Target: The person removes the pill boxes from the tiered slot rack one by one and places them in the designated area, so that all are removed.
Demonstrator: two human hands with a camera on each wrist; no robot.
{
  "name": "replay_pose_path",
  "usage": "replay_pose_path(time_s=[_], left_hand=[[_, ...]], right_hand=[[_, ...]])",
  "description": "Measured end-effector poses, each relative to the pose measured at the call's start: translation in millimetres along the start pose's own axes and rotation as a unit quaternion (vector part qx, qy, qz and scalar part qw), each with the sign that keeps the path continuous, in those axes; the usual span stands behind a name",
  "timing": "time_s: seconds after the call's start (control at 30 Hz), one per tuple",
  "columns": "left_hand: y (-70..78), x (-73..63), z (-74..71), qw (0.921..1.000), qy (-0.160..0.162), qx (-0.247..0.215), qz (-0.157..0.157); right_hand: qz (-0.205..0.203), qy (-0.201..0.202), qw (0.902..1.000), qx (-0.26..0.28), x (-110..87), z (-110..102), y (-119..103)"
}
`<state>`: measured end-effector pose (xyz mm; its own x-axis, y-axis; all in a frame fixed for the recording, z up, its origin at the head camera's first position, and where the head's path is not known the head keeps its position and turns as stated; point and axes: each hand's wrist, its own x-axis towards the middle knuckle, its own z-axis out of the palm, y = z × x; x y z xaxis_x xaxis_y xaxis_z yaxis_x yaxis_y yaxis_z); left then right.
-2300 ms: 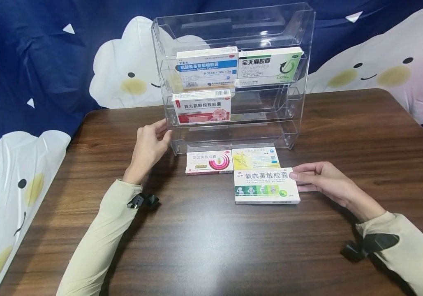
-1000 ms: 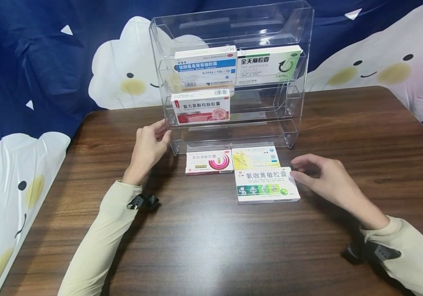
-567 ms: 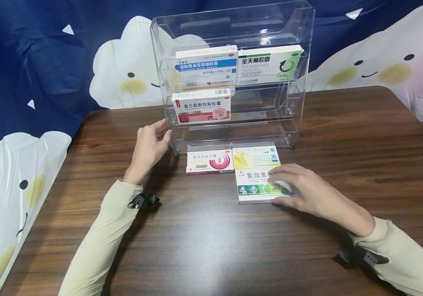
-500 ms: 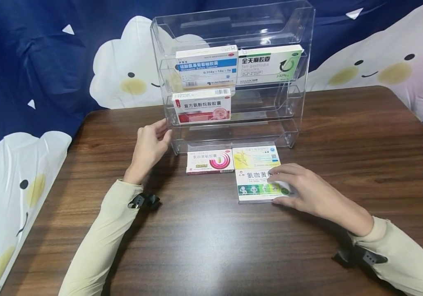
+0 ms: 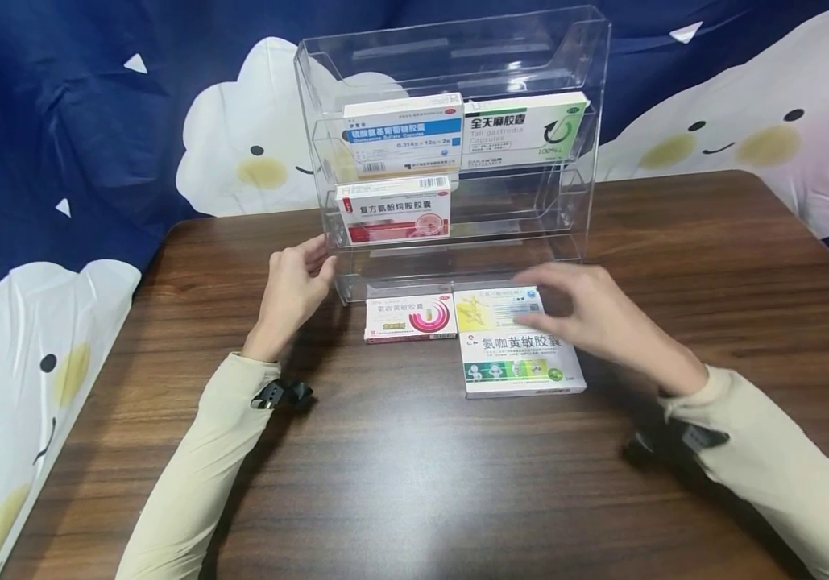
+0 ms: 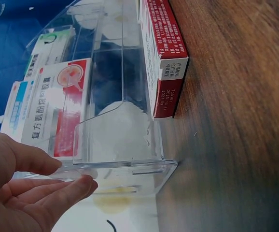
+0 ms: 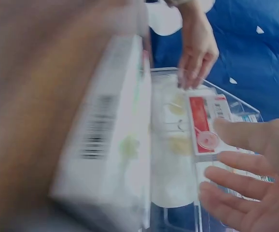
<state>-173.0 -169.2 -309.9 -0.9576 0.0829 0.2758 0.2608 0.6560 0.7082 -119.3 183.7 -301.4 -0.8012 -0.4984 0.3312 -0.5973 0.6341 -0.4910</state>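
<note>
Your left hand [image 5: 292, 283] pinches the side of the clear acrylic tiered rack [image 5: 450, 262], while your right hand [image 5: 595, 310] spreads thumb and fingers over the flat yellow-and-white cardboard box [image 5: 487, 312] at the rack's foot. The step looks like picking up that box; the next move calls for pinching its edges.

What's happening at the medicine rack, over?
Left fingers pinch clear plastic rack. Right fingers open, empty, over yellow medicine box. White-green capsule box close in front, not visibly blocking.
</note>
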Motion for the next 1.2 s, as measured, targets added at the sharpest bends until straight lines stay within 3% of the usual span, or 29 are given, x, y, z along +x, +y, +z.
replay_pose_path(time_s=[0.1,0.23,0.5,0.9,1.2], left_hand=[[0.6,-0.2,-0.7,1.0000,-0.002,0.000,-0.002],[0.1,-0.7,-0.9,1.0000,-0.004,0.002,-0.004],[-2.8,-0.6,0.6,1.0000,-0.002,-0.005,0.001],[-3.9,-0.7,0.6,1.0000,0.002,-0.006,0.003],[-3.0,-0.5,0.5,0.9999,0.003,-0.010,0.005]], right_hand=[[0.053,0.030,0.9969,0.050,24.4,-3,0],[0.113,0.079,0.9850,0.104,53.8,3,2],[0.102,0.145,0.9800,0.090,91.5,19,2],[0.155,0.106,0.9802,0.061,122.0,33,-5],[0.163,0.099,0.9802,0.053,127.2,39,-4]])
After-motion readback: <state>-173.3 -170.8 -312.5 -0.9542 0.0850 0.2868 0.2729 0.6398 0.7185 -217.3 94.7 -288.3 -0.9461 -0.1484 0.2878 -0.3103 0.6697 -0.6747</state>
